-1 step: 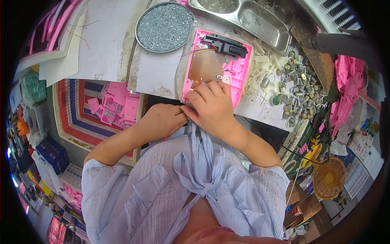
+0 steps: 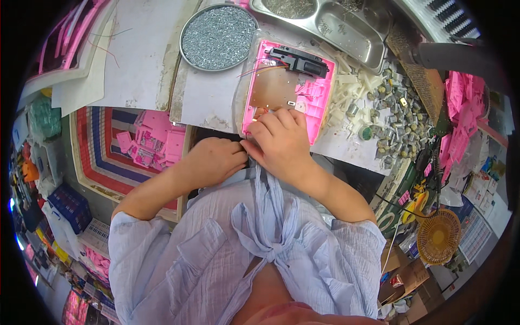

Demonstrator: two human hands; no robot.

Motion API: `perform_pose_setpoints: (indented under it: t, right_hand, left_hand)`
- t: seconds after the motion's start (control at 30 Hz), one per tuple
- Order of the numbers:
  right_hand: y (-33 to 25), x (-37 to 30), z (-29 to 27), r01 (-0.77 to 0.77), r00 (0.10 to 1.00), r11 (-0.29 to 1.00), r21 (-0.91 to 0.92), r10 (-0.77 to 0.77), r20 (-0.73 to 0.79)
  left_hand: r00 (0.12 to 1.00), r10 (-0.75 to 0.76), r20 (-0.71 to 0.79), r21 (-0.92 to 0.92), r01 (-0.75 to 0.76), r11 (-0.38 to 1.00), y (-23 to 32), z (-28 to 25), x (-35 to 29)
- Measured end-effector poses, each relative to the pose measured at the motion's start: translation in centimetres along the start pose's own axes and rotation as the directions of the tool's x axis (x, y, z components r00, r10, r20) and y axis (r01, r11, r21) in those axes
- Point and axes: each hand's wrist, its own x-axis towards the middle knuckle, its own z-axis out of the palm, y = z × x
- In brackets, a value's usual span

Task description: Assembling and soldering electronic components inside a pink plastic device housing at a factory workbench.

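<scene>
A pink plastic casing (image 2: 319, 105) lies at the table's near edge on clear plastic wrap. A black elongated module (image 2: 298, 61) sits across its far end, and thin red and orange wires (image 2: 271, 69) trail off it to the left. My right hand (image 2: 281, 142) rests over the casing's near edge with fingers curled, thumb toward my left hand. Just left of it, below the near-left corner, my left hand (image 2: 215, 160) is closed, its fingertips meeting the right thumb. Whatever the fingertips pinch is hidden or too small to name. A small board with wires shows partly beyond my right fingers.
A round tray of small metal screws or pins (image 2: 219, 38) stands at the far left of the casing. A steel compartment tray (image 2: 346, 38) is behind. White plastic parts and small metal motors (image 2: 401, 130) lie heaped to the right. A striped-lined bin (image 2: 100, 162) holds pink parts.
</scene>
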Motion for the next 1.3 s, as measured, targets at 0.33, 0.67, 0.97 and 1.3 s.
perform_pose_setpoints:
  t: [0.33, 0.67, 0.97, 1.3]
  right_hand:
    - [4.5, 1.5, -6.8, -0.017, 0.991, 0.925, 0.381, -0.035, 0.129]
    - [28.3, 14.0, -23.4, -0.126, 0.833, 0.886, -0.447, -0.15, -0.532]
    - [28.3, 22.1, -20.8, 0.223, 0.82, 0.955, 0.196, -0.074, -0.568]
    - [20.9, 10.1, -23.0, -0.138, 0.668, 0.948, 0.286, 0.302, -0.68]
  left_hand:
    - [0.982, 0.071, -0.174, -0.063, -0.083, 0.995, -2.1, -3.7, 3.9]
    - [0.979, 0.069, -0.193, -0.102, -0.09, 0.991, -2.0, -3.8, 4.7]
    - [0.974, 0.055, -0.218, -0.052, -0.068, 0.996, -1.6, -3.8, 4.3]
    - [0.976, 0.047, -0.212, -0.064, -0.061, 0.996, -1.7, -3.8, 4.4]
